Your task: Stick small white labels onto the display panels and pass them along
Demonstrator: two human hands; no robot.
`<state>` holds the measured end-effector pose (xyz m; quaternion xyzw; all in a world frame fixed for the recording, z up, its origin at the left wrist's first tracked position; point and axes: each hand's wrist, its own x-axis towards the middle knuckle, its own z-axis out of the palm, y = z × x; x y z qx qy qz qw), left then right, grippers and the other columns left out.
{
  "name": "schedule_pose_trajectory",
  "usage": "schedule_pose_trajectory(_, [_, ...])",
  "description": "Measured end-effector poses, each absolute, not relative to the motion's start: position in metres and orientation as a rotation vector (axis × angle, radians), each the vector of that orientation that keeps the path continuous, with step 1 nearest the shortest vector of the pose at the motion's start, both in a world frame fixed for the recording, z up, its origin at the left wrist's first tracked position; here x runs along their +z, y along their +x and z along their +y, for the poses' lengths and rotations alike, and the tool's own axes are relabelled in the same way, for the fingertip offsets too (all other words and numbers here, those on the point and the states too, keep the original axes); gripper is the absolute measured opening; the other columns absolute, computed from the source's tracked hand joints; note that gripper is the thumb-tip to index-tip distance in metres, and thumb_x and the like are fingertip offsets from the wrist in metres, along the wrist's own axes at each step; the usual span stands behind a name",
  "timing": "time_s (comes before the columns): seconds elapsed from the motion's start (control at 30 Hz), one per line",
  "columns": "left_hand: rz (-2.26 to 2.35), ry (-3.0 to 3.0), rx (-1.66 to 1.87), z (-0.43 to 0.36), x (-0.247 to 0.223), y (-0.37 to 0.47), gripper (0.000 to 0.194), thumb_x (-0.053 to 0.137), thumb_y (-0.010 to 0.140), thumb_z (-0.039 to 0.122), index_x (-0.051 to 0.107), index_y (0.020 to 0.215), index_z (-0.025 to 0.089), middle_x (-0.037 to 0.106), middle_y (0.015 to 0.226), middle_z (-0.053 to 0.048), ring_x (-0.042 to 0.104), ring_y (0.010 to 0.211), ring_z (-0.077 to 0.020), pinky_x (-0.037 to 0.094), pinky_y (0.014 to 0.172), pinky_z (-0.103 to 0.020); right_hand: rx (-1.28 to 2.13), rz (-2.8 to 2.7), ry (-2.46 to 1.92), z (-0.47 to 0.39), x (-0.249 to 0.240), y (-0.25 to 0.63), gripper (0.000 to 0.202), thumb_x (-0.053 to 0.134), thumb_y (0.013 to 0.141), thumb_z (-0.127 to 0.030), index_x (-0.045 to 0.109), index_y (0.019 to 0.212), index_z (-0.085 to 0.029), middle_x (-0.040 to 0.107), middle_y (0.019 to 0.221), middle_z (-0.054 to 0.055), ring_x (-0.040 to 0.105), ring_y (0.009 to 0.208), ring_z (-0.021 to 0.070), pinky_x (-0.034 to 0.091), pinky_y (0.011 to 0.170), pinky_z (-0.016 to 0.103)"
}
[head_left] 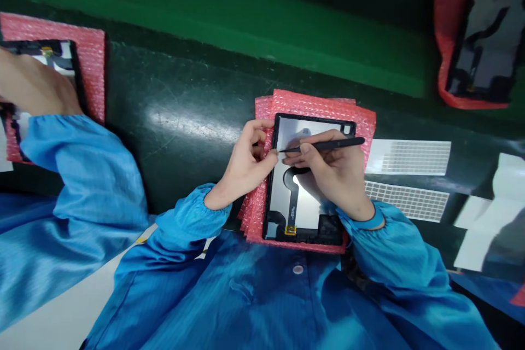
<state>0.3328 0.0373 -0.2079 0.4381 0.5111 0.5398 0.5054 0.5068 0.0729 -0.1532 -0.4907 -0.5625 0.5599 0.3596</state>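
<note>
A tablet screen panel (311, 197) lies back up on a stack of pink bubble-wrap sheets (324, 99). It has a black frame, a silvery back and a dark flex cable (293, 197). My right hand (334, 169) is closed on black tweezers (336, 144), their tip pointing left at the panel's left edge. At that same edge is my left hand (248, 161), its thumb close to the tweezer tip and its bent index finger farther up. Thumb and index are apart. Whether the tweezers grip anything is too small to tell.
White sheets with grids of small pieces (410, 199) lie right of the panel, beyond them white paper (478, 224). At left a co-worker's hand (39, 85) is over another panel on pink wrap (95, 76). Further wrapped panels (486, 49) sit on the green strip (246, 33).
</note>
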Motion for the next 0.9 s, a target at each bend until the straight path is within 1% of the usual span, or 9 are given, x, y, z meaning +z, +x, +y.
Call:
schedule_pose_trajectory(0.07, [1.24, 1.047, 1.3, 0.038, -0.208, 0.334, 0.046, 0.065, 0.086, 0.008, 0.052, 0.127, 0.023, 0.053, 0.09, 0.001, 0.052, 0.07, -0.0092, 0.045, 0.059, -0.021, 1.383, -1.404, -1.254, 0.072, -0.147, 0.512, 0.014, 0.074, 0.096, -0.038, 0.068, 0.098, -0.026, 0.08, 0.082, 0.001, 0.082, 0.072, 0.0215, 0.071, 0.065, 0.036])
schedule_pose_trajectory(0.17, [1.302, 1.027, 1.272, 0.036, -0.206, 0.336, 0.046, 0.068, 0.086, 0.013, 0.052, 0.127, 0.024, 0.055, 0.091, 0.001, 0.052, 0.064, -0.0083, 0.045, 0.057, -0.022, 1.2, -1.336, -1.226, 0.071, -0.134, 0.535, 0.008, 0.074, 0.096, -0.035, 0.07, 0.096, -0.028, 0.078, 0.077, 0.0, 0.081, 0.069, 0.0221, 0.069, 0.062, 0.037])
schedule_pose_trajectory(0.27, [1.396, 1.021, 1.272, 0.032, -0.202, 0.339, 0.043, 0.071, 0.085, 0.017, 0.054, 0.124, 0.024, 0.057, 0.092, 0.001, 0.052, 0.063, -0.0082, 0.043, 0.055, -0.022, 1.021, -1.278, -1.195, 0.071, -0.127, 0.58, 0.005, 0.076, 0.095, -0.031, 0.072, 0.091, -0.029, 0.073, 0.068, 0.0, 0.079, 0.065, 0.0243, 0.067, 0.058, 0.037])
schedule_pose_trajectory(0.37, [1.455, 1.012, 1.274, 0.029, -0.195, 0.343, 0.041, 0.074, 0.086, 0.019, 0.057, 0.123, 0.023, 0.061, 0.094, 0.0, 0.053, 0.064, -0.0086, 0.043, 0.055, -0.023, 0.93, -1.3, -1.244, 0.068, -0.134, 0.636, 0.006, 0.078, 0.092, -0.029, 0.074, 0.089, -0.028, 0.074, 0.07, 0.002, 0.078, 0.063, 0.0253, 0.064, 0.055, 0.038])
schedule_pose_trajectory(0.47, [1.547, 1.023, 1.259, 0.026, -0.188, 0.348, 0.04, 0.075, 0.086, 0.02, 0.059, 0.123, 0.023, 0.064, 0.094, 0.0, 0.056, 0.069, -0.0108, 0.045, 0.059, -0.026, 0.962, -1.397, -1.306, 0.061, -0.151, 0.683, 0.01, 0.081, 0.089, -0.029, 0.072, 0.088, -0.024, 0.075, 0.069, 0.003, 0.077, 0.059, 0.0233, 0.063, 0.052, 0.035])
schedule_pose_trajectory(0.53, [1.624, 1.049, 1.227, 0.024, -0.184, 0.351, 0.039, 0.074, 0.088, 0.022, 0.059, 0.124, 0.024, 0.065, 0.095, 0.0, 0.06, 0.075, -0.0132, 0.048, 0.063, -0.028, 1.062, -1.463, -1.358, 0.056, -0.166, 0.702, 0.016, 0.082, 0.088, -0.033, 0.07, 0.088, -0.022, 0.075, 0.066, 0.003, 0.076, 0.057, 0.0219, 0.063, 0.051, 0.032])
schedule_pose_trajectory(0.63, [1.713, 1.089, 1.185, 0.021, -0.179, 0.356, 0.039, 0.072, 0.092, 0.025, 0.057, 0.128, 0.025, 0.065, 0.099, 0.0, 0.063, 0.084, -0.0153, 0.051, 0.07, -0.032, 1.233, -1.492, -1.384, 0.051, -0.185, 0.712, 0.022, 0.082, 0.088, -0.037, 0.067, 0.088, -0.021, 0.074, 0.065, 0.002, 0.077, 0.057, 0.0212, 0.065, 0.053, 0.03])
schedule_pose_trajectory(0.8, [1.785, 1.198, 1.141, 0.015, -0.177, 0.36, 0.041, 0.067, 0.098, 0.03, 0.051, 0.135, 0.023, 0.066, 0.102, 0.0, 0.066, 0.091, -0.0167, 0.051, 0.075, -0.035, 1.329, -1.544, -1.337, 0.042, -0.197, 0.713, 0.017, 0.081, 0.087, -0.031, 0.068, 0.088, -0.021, 0.073, 0.066, 0.001, 0.078, 0.06, 0.0212, 0.064, 0.052, 0.027])
schedule_pose_trajectory(0.9, [1.808, 1.218, 1.153, 0.014, -0.179, 0.362, 0.041, 0.069, 0.097, 0.033, 0.052, 0.134, 0.024, 0.066, 0.104, -0.001, 0.067, 0.092, -0.0178, 0.053, 0.076, -0.036, 1.328, -1.61, -1.355, 0.038, -0.198, 0.714, 0.014, 0.08, 0.087, -0.029, 0.068, 0.09, -0.022, 0.076, 0.067, 0.002, 0.079, 0.061, 0.0227, 0.062, 0.048, 0.027])
